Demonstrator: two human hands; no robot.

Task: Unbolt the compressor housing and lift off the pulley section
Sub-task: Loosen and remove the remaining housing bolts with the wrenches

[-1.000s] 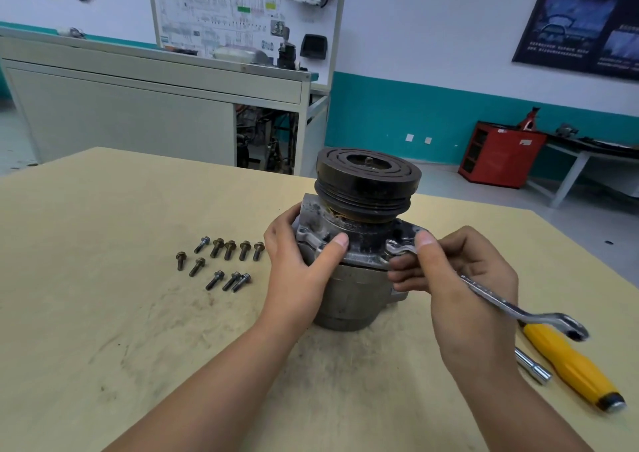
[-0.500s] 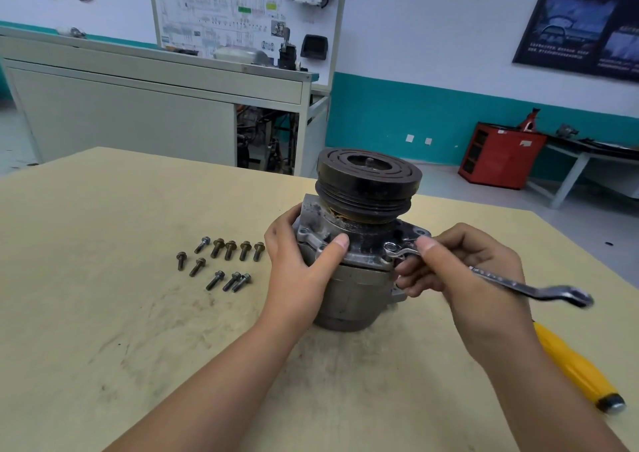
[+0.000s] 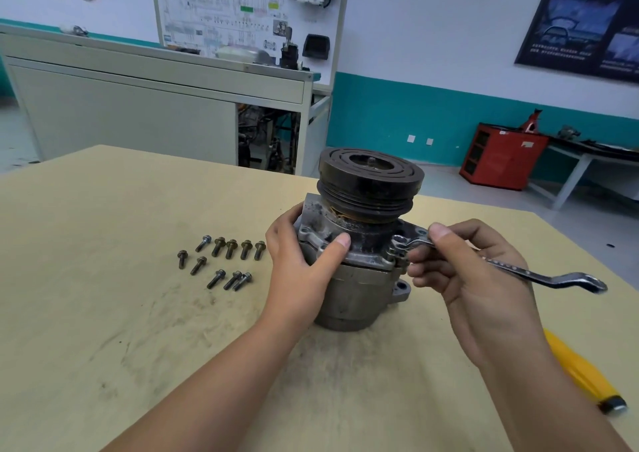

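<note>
The compressor [image 3: 352,289] stands upright on the worktop [image 3: 103,244], pulley [image 3: 370,178] uppermost, the left hand [image 3: 304,268] clasping its body. The right hand [image 3: 477,278] pinches the wrench [image 3: 553,277] in its grip; the handle has swung outward within the last second (a flange bolt is likely loosening). Removed bolts [image 3: 224,261] lie alongside

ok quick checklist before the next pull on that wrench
1. Silver ring wrench on the flange bolt: ok, its ring end sits over the bolt on the flange's right side.
2. Grey metal compressor housing steadied: ok, the left hand grips it at the flange.
3. Wrench grip: ok, the right hand holds the shaft near the ring end.
4. Removed hardware kept aside: ok, ten dark loose bolts lie on the beige wooden table, left of the housing.
5. Other housing bolts out: cannot tell, the far side is hidden.
</note>
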